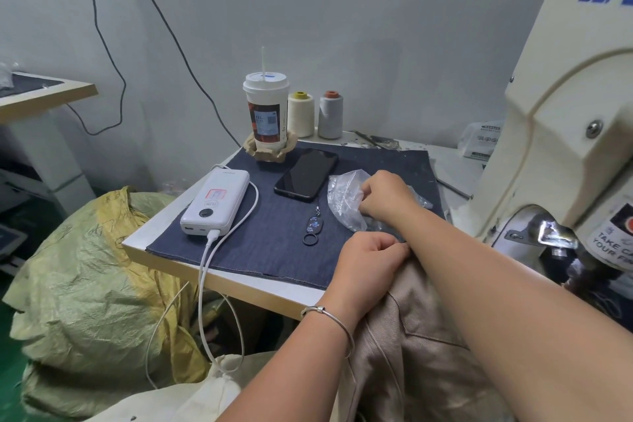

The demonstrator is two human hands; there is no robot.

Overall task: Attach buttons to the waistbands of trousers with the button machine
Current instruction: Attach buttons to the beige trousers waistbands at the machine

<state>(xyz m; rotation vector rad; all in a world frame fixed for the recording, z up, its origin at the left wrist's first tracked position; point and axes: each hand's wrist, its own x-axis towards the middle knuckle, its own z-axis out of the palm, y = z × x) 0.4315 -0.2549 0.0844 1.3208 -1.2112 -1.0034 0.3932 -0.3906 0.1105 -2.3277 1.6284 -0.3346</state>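
The cream-painted button machine is filling the right side of the frame, its smooth curved metal housing carrying blue lettering at the top and a warning sticker low on the right edge. Across the centre, the tabletop is showing a white face and a pale wood edge, and a square of dark blue denim-like cloth is lying flat over most of it. At lower left, a crinkled yellow-green woven sack is bulging beside the tabletop.

The tan twill trousers are bunching at the bottom centre-right of the frame, against the near tabletop edge and below the machine. The left hand, with a thin silver bangle on its wrist, is gripping the top edge of the trousers with its fingers curled tight. The right hand is crossing above it, its fingers curling into a crumpled clear plastic bag lying on the cloth; small pale pieces are showing inside, too blurred to identify.

On the cloth's left side a white rectangular power bank is lying with a white cable plugged in. A glossy black phone is lying flat at centre. Behind it, a lidded paper cup with a straw is standing in crumpled brown paper, next to two thread cones, cream and grey. A small black key fob is lying near the bag.
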